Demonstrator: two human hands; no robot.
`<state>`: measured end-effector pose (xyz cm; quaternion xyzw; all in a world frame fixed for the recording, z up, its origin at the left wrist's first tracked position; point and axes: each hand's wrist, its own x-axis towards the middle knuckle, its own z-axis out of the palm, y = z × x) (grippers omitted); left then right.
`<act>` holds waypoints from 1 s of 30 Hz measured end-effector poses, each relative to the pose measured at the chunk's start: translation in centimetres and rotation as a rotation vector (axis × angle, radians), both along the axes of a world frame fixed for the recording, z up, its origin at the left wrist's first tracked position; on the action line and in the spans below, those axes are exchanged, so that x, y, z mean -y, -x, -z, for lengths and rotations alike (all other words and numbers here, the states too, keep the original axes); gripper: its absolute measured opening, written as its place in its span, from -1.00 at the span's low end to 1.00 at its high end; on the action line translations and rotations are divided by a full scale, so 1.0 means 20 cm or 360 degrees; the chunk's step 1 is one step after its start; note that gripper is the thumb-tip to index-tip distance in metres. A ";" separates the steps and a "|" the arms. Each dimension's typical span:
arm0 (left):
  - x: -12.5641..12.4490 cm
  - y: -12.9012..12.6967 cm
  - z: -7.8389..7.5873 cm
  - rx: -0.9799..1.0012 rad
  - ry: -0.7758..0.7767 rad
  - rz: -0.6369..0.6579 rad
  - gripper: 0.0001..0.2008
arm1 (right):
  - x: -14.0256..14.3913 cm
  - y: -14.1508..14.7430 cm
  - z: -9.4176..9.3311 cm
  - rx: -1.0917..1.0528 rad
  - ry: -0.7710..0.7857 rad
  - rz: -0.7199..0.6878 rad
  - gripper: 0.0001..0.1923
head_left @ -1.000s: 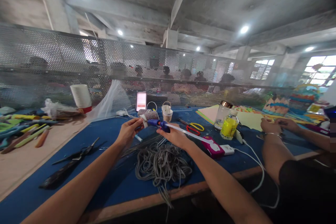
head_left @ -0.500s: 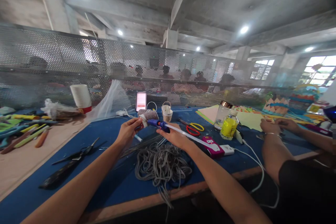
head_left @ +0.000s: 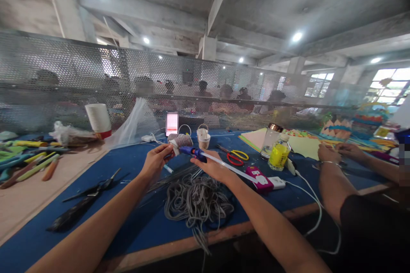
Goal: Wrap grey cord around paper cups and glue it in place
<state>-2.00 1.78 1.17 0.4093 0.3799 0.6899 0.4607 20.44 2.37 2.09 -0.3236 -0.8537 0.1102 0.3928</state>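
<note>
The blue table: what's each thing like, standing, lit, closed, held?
Glue gun: held in right hand
White piece: pinched by left hand
Grey roll: sideways
Phone: upright, lit
Jar: standing, lid on
Yellow bottle: standing
Bucket: standing, handle up
Grey cord: heaped
Red-yellow scissors: lying down
Black shears: handles apart

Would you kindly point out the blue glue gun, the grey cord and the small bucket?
Blue glue gun (head_left: 197, 152), head view: its body.
Grey cord (head_left: 197, 201), head view: heap's middle.
Small bucket (head_left: 204, 142), head view: front wall.
</note>
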 end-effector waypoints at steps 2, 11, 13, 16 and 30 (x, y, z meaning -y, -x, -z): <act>0.00 0.00 0.00 -0.0003 0.0002 0.0003 -0.65 | 0.00 0.00 0.00 0.0000 -0.0006 0.0009 -0.65; 0.01 -0.01 0.00 -0.0035 -0.0001 0.0002 -0.63 | 0.01 0.00 -0.01 -0.0026 0.0067 0.0056 -0.70; 0.00 -0.01 0.00 -0.0050 0.0000 0.0000 -0.63 | 0.02 0.00 -0.01 -0.0026 0.0066 0.0054 -0.70; 0.00 0.00 0.00 -0.0061 -0.0014 0.0010 -0.64 | 0.02 0.00 -0.02 -0.0024 0.0070 0.0063 -0.70; 0.03 -0.02 -0.01 -0.0120 -0.0017 0.0041 -0.65 | 0.02 0.00 -0.01 -0.0015 0.0062 0.0090 -0.69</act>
